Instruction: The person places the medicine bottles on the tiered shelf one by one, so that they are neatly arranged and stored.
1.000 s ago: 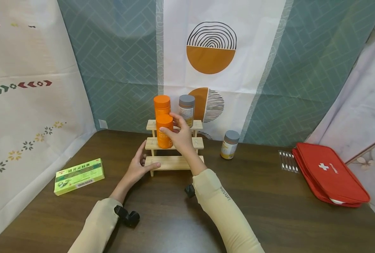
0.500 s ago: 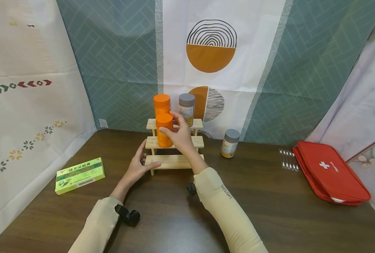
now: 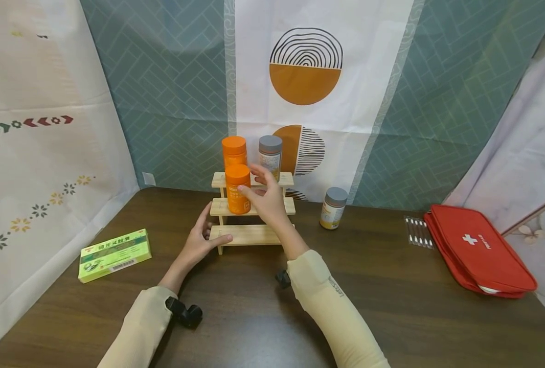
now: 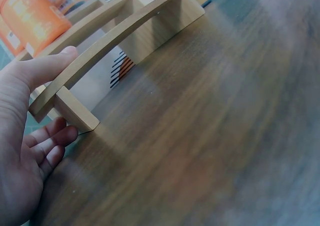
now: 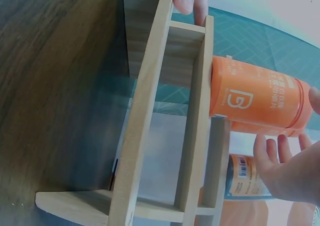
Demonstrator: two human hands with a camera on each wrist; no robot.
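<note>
A three-step wooden stand (image 3: 249, 235) holds the bottles. On its middle step stands an upright orange bottle (image 3: 238, 190), with a second orange bottle (image 3: 234, 148) and a grey-capped bottle (image 3: 270, 153) on the top step behind. My right hand (image 3: 269, 199) is at the right side of the front orange bottle. Its thumb lies near the bottle while the other fingers are spread apart from it, as the right wrist view shows. My left hand (image 3: 198, 243) grips the left end of the stand, thumb (image 4: 55, 65) over the bottom step and fingers curled below it.
Another grey-capped bottle (image 3: 333, 208) stands on the table (image 3: 235, 306) right of the stand. A green medicine box (image 3: 114, 255) lies at the left. Far right are a red first-aid pouch (image 3: 479, 250) and a pack of cotton swabs (image 3: 419, 233). A curtain backs the table.
My right hand has loosened from the front orange bottle and shifted slightly to the right. The bottle stays on the middle step. My left hand keeps its place on the stand.
</note>
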